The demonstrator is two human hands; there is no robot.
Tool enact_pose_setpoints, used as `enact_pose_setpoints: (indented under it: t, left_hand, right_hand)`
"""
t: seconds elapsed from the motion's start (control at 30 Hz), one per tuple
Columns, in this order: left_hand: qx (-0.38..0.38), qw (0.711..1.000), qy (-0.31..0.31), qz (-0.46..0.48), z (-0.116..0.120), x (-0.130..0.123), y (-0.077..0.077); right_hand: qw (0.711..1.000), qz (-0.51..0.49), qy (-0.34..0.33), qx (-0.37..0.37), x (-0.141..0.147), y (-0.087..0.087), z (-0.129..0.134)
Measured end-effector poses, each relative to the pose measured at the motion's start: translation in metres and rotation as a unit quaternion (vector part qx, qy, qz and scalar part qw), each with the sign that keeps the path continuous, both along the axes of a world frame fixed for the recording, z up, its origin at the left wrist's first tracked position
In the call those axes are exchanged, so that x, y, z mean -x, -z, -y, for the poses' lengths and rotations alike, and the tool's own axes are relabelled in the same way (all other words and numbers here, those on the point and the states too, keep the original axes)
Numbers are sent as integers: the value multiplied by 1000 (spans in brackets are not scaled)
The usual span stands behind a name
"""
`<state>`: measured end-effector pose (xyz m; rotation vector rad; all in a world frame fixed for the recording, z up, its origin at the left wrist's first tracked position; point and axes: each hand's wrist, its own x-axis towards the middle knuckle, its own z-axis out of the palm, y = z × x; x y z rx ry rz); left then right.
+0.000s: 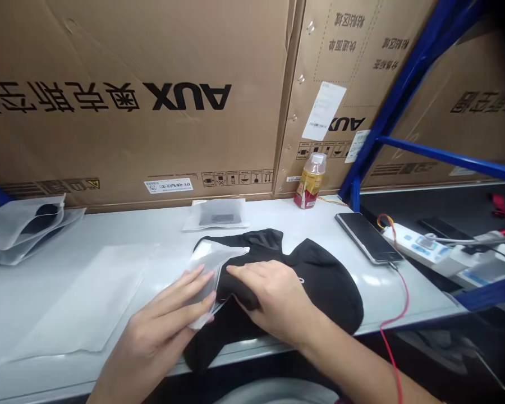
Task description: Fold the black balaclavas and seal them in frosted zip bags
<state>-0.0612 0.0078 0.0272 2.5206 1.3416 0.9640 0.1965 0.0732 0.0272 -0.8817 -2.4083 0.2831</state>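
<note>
My left hand (174,311) grips a small frosted plastic bag (208,261), its mouth turned toward the right. In my right hand (273,294) is a folded piece of black cloth (231,283), held right at the mouth of the bag. How far the cloth reaches into the bag is hard to make out. Beneath both hands a larger black garment (332,280) with a small white mark lies spread on the table, and part of it hangs over the front edge.
A flat frosted bag (84,297) lies on the white table at left, near filled bags (25,230). Another filled bag (216,214) lies behind. A drink bottle (310,182), a phone (368,237) on a red cable, and a power strip (421,244) are right. Large cartons (151,50) stand behind.
</note>
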Motion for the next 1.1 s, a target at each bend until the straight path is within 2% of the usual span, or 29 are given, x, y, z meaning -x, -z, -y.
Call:
enact_pose_setpoints:
  t: [0.07,0.13,0.2,0.3,0.43,0.5,0.63,0.7,0.77,0.87,0.97,1.03,1.1]
  left_hand:
    - [5,1000,5,2,0,0,1]
    - [26,1000,13,-8,2,2,1]
    - [62,997,22,-32,4,7,-2]
    - [123,991,21,-48,4,13,-8]
    - [163,983,-76,-39,-7,10,-6]
    - [185,974,-105,-72,-16,5,0]
    - [158,975,-81,-130,-29,-5,6]
    - [132,978,-74,-143,-33,-5,3]
    - [128,978,-61,-154,-35,-2,0]
    - [123,976,-60,-169,-29,4,-1]
    - [67,970,-125,-196,-14,0,6]
    - [32,964,-143,-220,-2,-10,13]
    - [22,961,-133,-240,5,-24,18]
  right_hand:
    - [999,17,21,-30,7,7,7]
    - [998,44,-8,-48,8,10,8]
    - [992,67,-95,-50,4,9,4]
    - [973,88,-212,-14,-7,1,-2]
    - [965,101,-244,8,-7,-7,-1]
    - [969,97,-227,-1,2,-5,3]
    - [995,58,-85,17,33,6,10]
    - [995,58,-80,10,46,8,11]
    - [990,72,-123,1,50,4,9]
    - [976,85,-199,32,35,-13,3]
    - [960,41,-256,105,0,-29,-1]
    - [975,-1,-175,137,-22,-32,-3]
    - [990,8,-79,113,-35,-29,-7]
